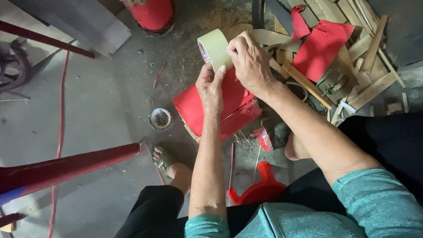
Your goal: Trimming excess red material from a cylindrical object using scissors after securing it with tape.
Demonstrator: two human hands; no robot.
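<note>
Both the left hand [210,88] and right hand [249,61] grasped a tape roll [213,47] above red paper sheets [207,105] on a dusty concrete floor [101,101]; wood scraps [370,83] lay beside the sheets.

You have a single view, from a camera worn on your head, looking steeply down past your chest and lap to the grey concrete floor [97,110]. It sits close: your teal sleeves fill the bottom edge, and your left hand [210,88] and right hand [250,61] meet near the upper middle of the frame, both on a roll of pale tape [213,47]. Forward of you is the top of the picture, where a pile of pale wooden offcuts [370,53] lies at the upper right. Your sandalled foot [165,161] shows below centre. There is no second view to overlap with this one.
</note>
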